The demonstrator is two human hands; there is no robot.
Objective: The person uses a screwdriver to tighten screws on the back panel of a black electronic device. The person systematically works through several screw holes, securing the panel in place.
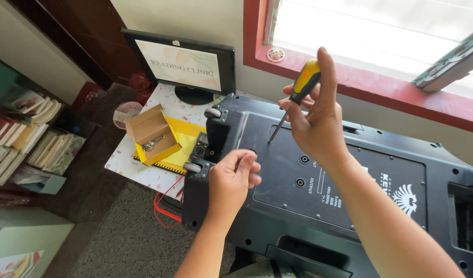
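A large black loudspeaker cabinet [370, 170] lies on its side with its back panel facing up. My right hand [316, 123] holds a screwdriver [298, 95] with a yellow and black handle, its thin tip pointing down at the panel's upper left corner. My left hand [234, 177] hovers over the panel's left edge with fingers curled together near a screw hole; whether it pinches a screw I cannot tell. Two round sockets [302, 170] sit in the panel between my hands.
A small white table [138, 164] on the left carries a monitor [182, 64], an open cardboard box [151, 135] with metal bits, a yellow notebook and a multimeter [199, 149]. Red wires [164, 208] trail on the floor. Book stacks [36, 139] stand far left. A red window sill [370, 80] runs behind.
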